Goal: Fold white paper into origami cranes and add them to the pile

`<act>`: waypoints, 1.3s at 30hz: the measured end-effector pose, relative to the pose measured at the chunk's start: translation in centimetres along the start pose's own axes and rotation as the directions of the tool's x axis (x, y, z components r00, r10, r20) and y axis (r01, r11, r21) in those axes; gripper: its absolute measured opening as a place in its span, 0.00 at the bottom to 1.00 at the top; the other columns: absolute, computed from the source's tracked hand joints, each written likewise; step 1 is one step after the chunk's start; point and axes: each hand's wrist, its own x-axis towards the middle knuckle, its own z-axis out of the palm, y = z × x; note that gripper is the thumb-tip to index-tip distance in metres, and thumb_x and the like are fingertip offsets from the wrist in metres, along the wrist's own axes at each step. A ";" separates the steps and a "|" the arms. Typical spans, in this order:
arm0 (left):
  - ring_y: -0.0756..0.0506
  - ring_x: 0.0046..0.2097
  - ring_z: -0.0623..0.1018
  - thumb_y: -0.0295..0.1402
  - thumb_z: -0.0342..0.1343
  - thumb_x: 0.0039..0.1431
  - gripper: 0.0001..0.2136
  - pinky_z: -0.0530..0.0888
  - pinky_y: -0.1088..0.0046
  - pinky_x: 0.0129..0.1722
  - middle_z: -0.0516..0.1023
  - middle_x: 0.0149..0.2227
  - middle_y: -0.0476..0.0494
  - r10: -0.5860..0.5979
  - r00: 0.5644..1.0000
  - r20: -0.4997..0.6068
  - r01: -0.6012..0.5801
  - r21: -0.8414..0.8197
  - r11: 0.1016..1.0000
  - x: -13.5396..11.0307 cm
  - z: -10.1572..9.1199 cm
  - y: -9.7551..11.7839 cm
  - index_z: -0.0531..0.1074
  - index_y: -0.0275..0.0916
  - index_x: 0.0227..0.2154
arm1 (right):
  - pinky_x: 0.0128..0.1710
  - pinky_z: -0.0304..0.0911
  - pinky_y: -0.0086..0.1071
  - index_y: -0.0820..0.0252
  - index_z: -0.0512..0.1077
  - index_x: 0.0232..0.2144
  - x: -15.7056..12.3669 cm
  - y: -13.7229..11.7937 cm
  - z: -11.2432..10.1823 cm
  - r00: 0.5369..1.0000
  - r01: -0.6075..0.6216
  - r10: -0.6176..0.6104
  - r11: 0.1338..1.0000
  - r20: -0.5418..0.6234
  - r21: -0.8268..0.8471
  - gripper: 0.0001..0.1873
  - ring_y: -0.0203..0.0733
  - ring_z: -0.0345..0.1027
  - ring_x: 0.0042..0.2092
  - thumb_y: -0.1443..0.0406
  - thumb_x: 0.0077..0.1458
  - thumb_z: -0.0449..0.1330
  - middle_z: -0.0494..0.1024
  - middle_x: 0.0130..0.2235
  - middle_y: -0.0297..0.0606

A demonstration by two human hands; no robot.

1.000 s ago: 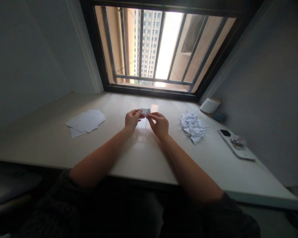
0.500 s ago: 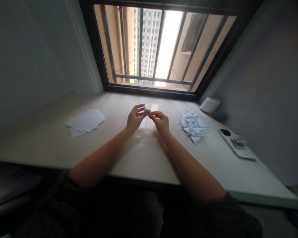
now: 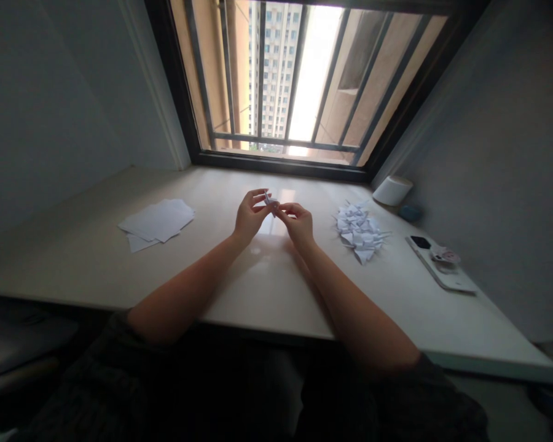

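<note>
Above the middle of the white table [image 3: 258, 288], a small folded piece of white paper [image 3: 271, 201] is held between my two hands. My left hand [image 3: 250, 213] is closed on its left side, thumb below and fingers above. The fingertips of my right hand [image 3: 297, 222] pinch its right lower edge. Part of the folded paper is hidden by the fingers, and its exact shape is too small to tell. To the right lies a pile of folded white paper pieces [image 3: 360, 232] with pointed ends. Flat sheets of white paper [image 3: 159, 222] overlap at the left.
At the right edge, a white tablet-like slab [image 3: 456, 282] carries a dark-screened item and a roll of clear tape [image 3: 445, 258]. A white cylinder [image 3: 391, 190] and a small bluish object [image 3: 410, 213] stand by the right wall. A barred window [image 3: 281, 161] borders the table's back.
The folded paper has tilted slightly between my fingers, with a part now pointing down. Both hands stay almost in place. The view has shifted a little.
</note>
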 end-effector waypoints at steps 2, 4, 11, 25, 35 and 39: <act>0.42 0.47 0.77 0.40 0.67 0.44 0.23 0.76 0.68 0.41 0.75 0.50 0.38 0.021 1.000 -0.019 -0.020 0.026 0.999 0.0 0.0 0.1 0.69 0.39 0.43 | 0.30 0.63 0.29 0.59 0.77 0.27 0.0 -0.1 0.0 1.000 0.019 -0.019 0.999 -0.009 -0.027 0.15 0.36 0.68 0.32 0.54 0.42 0.67 0.77 0.33 0.37; 0.42 0.48 0.76 0.40 0.67 0.45 0.22 0.76 0.68 0.40 0.75 0.50 0.38 0.030 0.999 -0.019 -0.029 0.035 0.999 0.0 -0.1 0.2 0.70 0.39 0.43 | 0.29 0.62 0.29 0.58 0.77 0.27 0.0 -0.3 0.0 0.999 0.037 -0.037 0.998 -0.006 -0.050 0.13 0.36 0.68 0.32 0.54 0.44 0.67 0.77 0.34 0.37; 0.41 0.49 0.76 0.41 0.67 0.45 0.27 0.75 0.69 0.40 0.76 0.49 0.36 0.002 1.000 0.013 -0.002 0.037 0.999 0.2 -0.5 0.6 0.69 0.39 0.48 | 0.28 0.62 0.28 0.58 0.77 0.30 -0.2 -0.8 -0.4 0.987 0.161 -0.163 0.975 -0.005 -0.155 0.10 0.34 0.67 0.31 0.58 0.52 0.62 0.76 0.34 0.36; 0.48 0.35 0.77 0.41 0.67 0.44 0.26 0.69 0.74 0.32 0.80 0.37 0.41 -0.146 0.942 0.301 0.146 0.022 0.989 0.1 -0.6 1.4 0.72 0.36 0.46 | 0.41 0.66 0.38 0.53 0.74 0.41 -0.4 -0.9 -1.3 0.892 0.420 -0.452 0.813 0.018 -0.403 0.12 0.42 0.67 0.41 0.67 0.53 0.59 0.72 0.40 0.38; 0.47 0.36 0.77 0.44 0.65 0.45 0.26 0.68 0.73 0.32 0.80 0.37 0.41 -0.188 0.933 0.307 0.176 0.065 0.982 0.3 -1.0 1.2 0.73 0.37 0.48 | 0.36 0.67 0.33 0.52 0.78 0.39 -0.4 -0.9 -1.6 0.956 0.269 -0.293 0.893 -0.012 -0.360 0.11 0.40 0.70 0.37 0.64 0.54 0.59 0.79 0.36 0.35; 0.47 0.37 0.77 0.44 0.64 0.47 0.26 0.70 0.72 0.33 0.80 0.39 0.41 -0.160 0.960 0.229 0.148 0.069 0.987 0.6 -1.2 0.9 0.72 0.39 0.48 | 0.38 0.68 0.34 0.52 0.78 0.40 -0.3 -0.9 -1.7 0.968 0.232 -0.251 0.906 -0.007 -0.355 0.12 0.39 0.72 0.35 0.59 0.55 0.58 0.81 0.38 0.36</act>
